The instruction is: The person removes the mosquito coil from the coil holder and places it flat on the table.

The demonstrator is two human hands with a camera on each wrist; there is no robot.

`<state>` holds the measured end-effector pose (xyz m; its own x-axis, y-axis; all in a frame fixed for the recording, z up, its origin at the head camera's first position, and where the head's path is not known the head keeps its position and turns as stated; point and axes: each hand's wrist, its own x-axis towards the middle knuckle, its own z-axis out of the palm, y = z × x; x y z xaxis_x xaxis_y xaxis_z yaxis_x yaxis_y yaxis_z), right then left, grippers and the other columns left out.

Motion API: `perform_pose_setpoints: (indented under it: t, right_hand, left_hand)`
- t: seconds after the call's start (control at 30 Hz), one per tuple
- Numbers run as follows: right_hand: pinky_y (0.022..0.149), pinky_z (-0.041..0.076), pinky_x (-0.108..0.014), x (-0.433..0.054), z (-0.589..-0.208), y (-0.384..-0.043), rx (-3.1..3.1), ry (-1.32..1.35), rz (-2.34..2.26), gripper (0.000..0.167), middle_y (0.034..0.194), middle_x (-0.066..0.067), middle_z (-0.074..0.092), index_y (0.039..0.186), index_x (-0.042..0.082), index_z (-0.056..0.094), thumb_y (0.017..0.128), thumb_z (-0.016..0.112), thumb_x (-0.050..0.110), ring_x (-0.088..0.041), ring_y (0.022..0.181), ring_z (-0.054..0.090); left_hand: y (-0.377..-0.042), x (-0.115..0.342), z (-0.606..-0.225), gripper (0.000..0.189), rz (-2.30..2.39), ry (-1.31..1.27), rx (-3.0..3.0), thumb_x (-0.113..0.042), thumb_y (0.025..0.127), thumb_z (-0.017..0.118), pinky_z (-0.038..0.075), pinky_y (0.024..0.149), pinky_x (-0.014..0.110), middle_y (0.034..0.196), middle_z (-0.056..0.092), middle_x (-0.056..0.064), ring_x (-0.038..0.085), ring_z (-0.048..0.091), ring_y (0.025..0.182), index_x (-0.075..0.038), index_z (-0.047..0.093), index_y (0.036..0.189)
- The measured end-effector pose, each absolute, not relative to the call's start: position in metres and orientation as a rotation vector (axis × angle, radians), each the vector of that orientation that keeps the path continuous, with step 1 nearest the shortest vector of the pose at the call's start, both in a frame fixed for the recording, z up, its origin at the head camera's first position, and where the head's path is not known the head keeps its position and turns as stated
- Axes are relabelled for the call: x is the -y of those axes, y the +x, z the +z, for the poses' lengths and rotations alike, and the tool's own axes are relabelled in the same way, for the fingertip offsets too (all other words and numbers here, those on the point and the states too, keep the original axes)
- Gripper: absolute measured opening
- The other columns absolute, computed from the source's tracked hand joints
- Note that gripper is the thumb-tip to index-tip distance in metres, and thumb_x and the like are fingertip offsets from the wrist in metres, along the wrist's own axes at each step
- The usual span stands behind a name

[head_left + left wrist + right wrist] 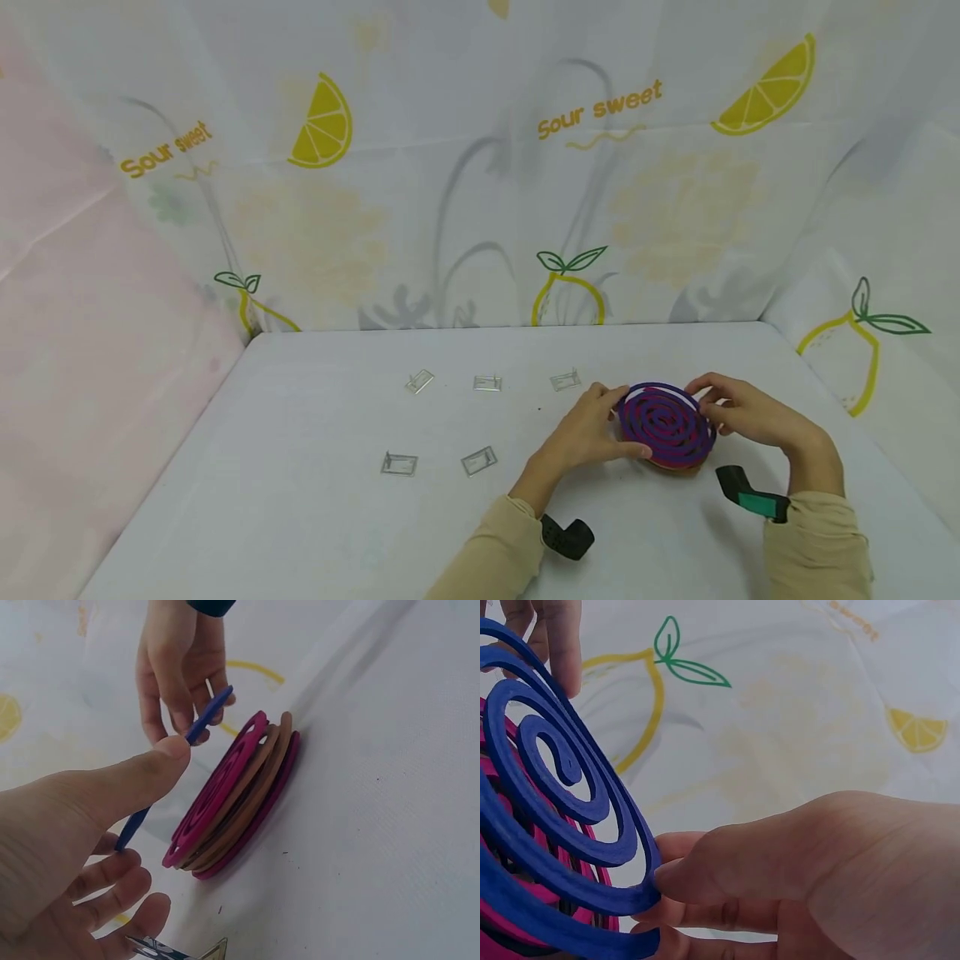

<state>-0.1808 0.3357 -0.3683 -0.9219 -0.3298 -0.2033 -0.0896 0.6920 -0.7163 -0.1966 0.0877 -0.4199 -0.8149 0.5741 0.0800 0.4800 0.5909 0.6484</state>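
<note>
A blue mosquito coil (pixel 666 423) is held up by both hands on the right side of the table. My left hand (pixel 588 429) pinches its left edge between thumb and fingers. At the opposite edge, my right hand (pixel 750 412) pinches the outer end of the spiral, seen closely in the right wrist view. Beneath, a stack of magenta and brown mosquito coils (pixel 244 757) lies on the table. In the left wrist view the blue coil (pixel 210 716) is tilted and apart from that stack.
Several small metal stands lie left of the hands, among them a front-left stand (pixel 399 473) and a back-right stand (pixel 565 381). The white table (pixel 285 517) meets a lemon-print cloth (pixel 450 208) at the back and sides.
</note>
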Motion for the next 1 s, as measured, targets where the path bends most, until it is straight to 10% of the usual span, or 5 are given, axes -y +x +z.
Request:
perform_pose_setpoints:
  t: [1.0]
  right_hand:
    - [0.070, 0.052, -0.028, -0.341, -0.374, -0.183, -2.540, -0.333, -1.007, 0.035, 0.098, -0.012, 0.062, 0.127, -0.009, 0.047, 0.096, 0.043, 0.007, -0.017, 0.085, 0.057]
  left_hand:
    - [-0.194, -0.093, -0.430, 0.089, 0.970, 0.894, -2.712, -0.049, 0.074, 0.076, 0.044, 0.092, 0.022, 0.130, 0.041, 0.004, 0.014, 0.038, 0.115, -0.011, 0.038, 0.145]
